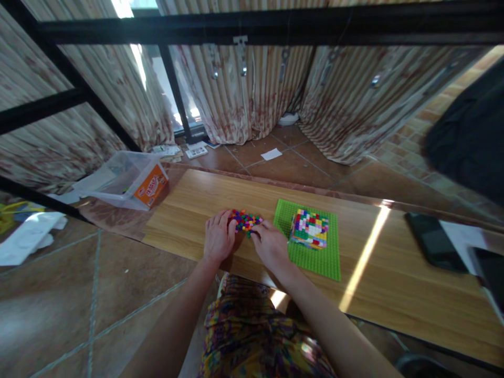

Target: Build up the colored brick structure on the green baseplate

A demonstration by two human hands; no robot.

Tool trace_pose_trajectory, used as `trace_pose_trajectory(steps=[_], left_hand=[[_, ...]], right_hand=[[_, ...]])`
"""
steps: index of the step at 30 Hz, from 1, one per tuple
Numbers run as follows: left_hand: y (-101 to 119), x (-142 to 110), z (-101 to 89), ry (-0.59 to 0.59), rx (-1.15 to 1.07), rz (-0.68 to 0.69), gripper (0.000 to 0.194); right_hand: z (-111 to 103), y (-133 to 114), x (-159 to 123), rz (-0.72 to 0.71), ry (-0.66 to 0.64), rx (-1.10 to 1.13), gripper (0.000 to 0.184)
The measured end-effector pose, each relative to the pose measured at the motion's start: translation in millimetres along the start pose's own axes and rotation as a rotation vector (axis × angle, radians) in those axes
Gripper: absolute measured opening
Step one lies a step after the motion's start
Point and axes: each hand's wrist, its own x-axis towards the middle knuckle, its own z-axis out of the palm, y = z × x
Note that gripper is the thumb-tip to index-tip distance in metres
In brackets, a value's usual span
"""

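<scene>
A loose heap of small, many-coloured toy bricks (244, 219) lies on the wooden board between my hands. My left hand (219, 236) rests at the heap's left side, fingers stretched forward and thumb apart, touching the bricks. At the right edge of the heap, my right hand (271, 244) has its thumb and fingertips brought together; what lies between them is too small to name. Beside it lies a green studded baseplate (334, 262). On this plate stands a low, square stack of mixed-colour bricks (310, 229), with a white patch in its top.
A clear plastic tub with an orange label (151, 187) stands left of the wooden board (394, 294). Toward the right end lie a dark phone-like slab (435, 242), white paper (459, 239) and another dark device (490, 270). A black metal frame (252, 32) crosses in front of the curtains.
</scene>
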Motion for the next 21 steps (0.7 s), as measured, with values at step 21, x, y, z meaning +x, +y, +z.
trace_pose_trajectory(steps=[21], left_hand=[[-9.8,4.7,5.1,0.023,-0.014,0.014,0.047]], right_hand=[[-51.1,43.3,-82.3,0.462,0.226,0.97,0.024]])
